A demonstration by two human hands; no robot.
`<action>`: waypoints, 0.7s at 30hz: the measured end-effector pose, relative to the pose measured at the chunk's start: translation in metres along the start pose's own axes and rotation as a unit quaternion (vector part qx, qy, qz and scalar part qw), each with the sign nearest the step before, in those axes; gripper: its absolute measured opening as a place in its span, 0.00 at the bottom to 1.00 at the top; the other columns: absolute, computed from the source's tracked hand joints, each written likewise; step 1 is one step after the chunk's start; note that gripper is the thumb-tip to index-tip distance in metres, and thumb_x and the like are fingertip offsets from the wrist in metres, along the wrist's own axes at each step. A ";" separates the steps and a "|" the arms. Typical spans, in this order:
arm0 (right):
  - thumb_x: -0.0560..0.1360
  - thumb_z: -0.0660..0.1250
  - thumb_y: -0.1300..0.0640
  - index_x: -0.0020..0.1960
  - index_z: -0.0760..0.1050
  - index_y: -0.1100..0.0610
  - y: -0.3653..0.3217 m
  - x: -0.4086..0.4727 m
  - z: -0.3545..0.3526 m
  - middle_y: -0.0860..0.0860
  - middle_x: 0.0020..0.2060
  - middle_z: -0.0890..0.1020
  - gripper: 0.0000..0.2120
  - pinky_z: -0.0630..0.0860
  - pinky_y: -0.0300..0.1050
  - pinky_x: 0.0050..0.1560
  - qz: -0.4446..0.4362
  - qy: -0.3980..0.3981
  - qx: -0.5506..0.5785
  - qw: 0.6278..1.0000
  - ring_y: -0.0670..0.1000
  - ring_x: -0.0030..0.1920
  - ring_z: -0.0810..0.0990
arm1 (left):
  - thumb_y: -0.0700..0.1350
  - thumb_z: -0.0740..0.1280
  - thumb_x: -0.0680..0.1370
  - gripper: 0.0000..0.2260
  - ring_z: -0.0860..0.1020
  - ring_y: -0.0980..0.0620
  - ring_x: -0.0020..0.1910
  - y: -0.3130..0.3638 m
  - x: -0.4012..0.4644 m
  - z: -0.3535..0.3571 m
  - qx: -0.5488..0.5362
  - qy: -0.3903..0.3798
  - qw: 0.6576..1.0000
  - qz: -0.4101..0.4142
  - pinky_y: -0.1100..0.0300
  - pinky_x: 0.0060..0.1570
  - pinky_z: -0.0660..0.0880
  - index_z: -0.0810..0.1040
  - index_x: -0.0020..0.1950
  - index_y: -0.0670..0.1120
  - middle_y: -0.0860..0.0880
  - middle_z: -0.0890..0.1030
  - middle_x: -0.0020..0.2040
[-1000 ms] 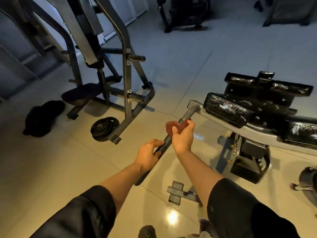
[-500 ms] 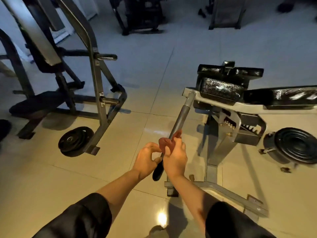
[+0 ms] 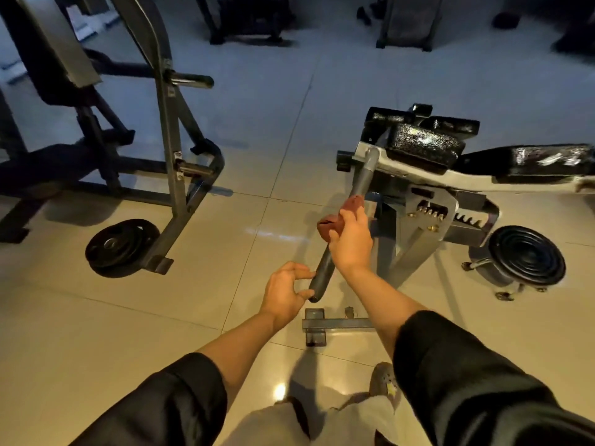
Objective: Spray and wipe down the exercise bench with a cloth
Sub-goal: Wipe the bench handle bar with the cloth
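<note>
Rust-red cloth (image 3: 341,217), soft and bunched, wraps a round dark grey handle bar (image 3: 360,185) that slopes from the exercise bench (image 3: 428,175) at 2 o'clock down toward me. I see my right hand (image 3: 351,243) curled round the cloth, gripping it against the bar about midway along its length. My left hand (image 3: 283,294) sits at the bar's lower black end, thumb and fingertips loosely bent and touching the tip; I cannot tell whether it truly grips. Bench pads are black and glossy on a pale grey metal frame. One ribbed black weight plate (image 3: 528,255) lies at 3 o'clock, another weight disc (image 3: 119,246) at 9 o'clock beside a grey steel rack (image 3: 167,123). Glossy beige floor tiles (image 3: 96,333) lie beneath.
</note>
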State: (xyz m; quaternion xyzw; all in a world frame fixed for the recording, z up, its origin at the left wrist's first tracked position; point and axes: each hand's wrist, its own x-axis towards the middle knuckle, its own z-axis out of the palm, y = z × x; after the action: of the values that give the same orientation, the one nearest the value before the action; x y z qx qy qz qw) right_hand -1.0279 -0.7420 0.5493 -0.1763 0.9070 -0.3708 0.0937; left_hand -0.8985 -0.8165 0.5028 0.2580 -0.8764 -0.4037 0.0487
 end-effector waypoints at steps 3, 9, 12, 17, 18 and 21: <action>0.76 0.66 0.65 0.67 0.73 0.58 0.013 -0.035 0.032 0.56 0.77 0.57 0.20 0.65 0.50 0.72 -0.027 0.022 -0.052 0.998 0.60 0.71 0.65 | 0.33 0.71 0.74 0.15 0.77 0.51 0.54 -0.009 -0.004 -0.004 -0.045 0.027 0.998 -0.034 0.65 0.57 0.71 0.79 0.60 0.42 0.47 0.77 0.57; 0.75 0.68 0.65 0.66 0.76 0.55 0.036 -0.095 0.058 0.54 0.77 0.59 0.20 0.65 0.48 0.72 -0.045 0.020 -0.005 0.999 0.58 0.71 0.67 | 0.29 0.62 0.77 0.19 0.78 0.49 0.50 -0.016 -0.010 -0.003 -0.080 0.034 0.995 -0.039 0.62 0.52 0.75 0.75 0.65 0.43 0.44 0.77 0.57; 0.75 0.67 0.67 0.68 0.75 0.54 0.045 -0.116 0.069 0.53 0.78 0.57 0.22 0.71 0.53 0.68 -0.042 0.004 0.048 0.998 0.58 0.70 0.70 | 0.29 0.58 0.77 0.19 0.79 0.48 0.53 -0.012 -0.011 0.003 -0.090 0.039 0.995 -0.016 0.65 0.55 0.73 0.77 0.63 0.42 0.44 0.79 0.58; 0.75 0.69 0.66 0.67 0.76 0.54 0.052 -0.122 0.066 0.55 0.76 0.62 0.21 0.68 0.48 0.71 -0.054 0.014 0.066 0.996 0.57 0.69 0.71 | 0.29 0.57 0.76 0.19 0.77 0.50 0.54 -0.008 -0.015 0.005 -0.091 0.018 0.996 -0.005 0.68 0.54 0.73 0.79 0.62 0.42 0.45 0.79 0.56; 0.74 0.70 0.66 0.66 0.76 0.55 0.052 -0.125 0.066 0.56 0.75 0.65 0.21 0.67 0.45 0.70 -0.055 0.021 0.063 0.996 0.57 0.68 0.73 | 0.29 0.58 0.76 0.19 0.77 0.51 0.54 -0.008 -0.016 0.005 -0.096 0.014 0.995 -0.014 0.72 0.53 0.72 0.79 0.62 0.42 0.46 0.79 0.56; 0.72 0.71 0.67 0.62 0.79 0.56 0.055 -0.136 0.064 0.56 0.68 0.73 0.20 0.70 0.41 0.64 -0.054 0.028 0.063 0.996 0.57 0.60 0.79 | 0.29 0.58 0.77 0.18 0.78 0.52 0.51 -0.010 -0.022 0.003 -0.118 -0.010 0.992 -0.052 0.76 0.48 0.71 0.78 0.61 0.42 0.47 0.79 0.54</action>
State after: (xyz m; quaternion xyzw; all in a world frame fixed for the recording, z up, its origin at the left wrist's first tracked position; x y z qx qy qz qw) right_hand -0.8971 -0.6933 0.4707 -0.2084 0.8734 -0.4362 0.0589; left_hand -0.8765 -0.8094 0.4960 0.2917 -0.8086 -0.5086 0.0494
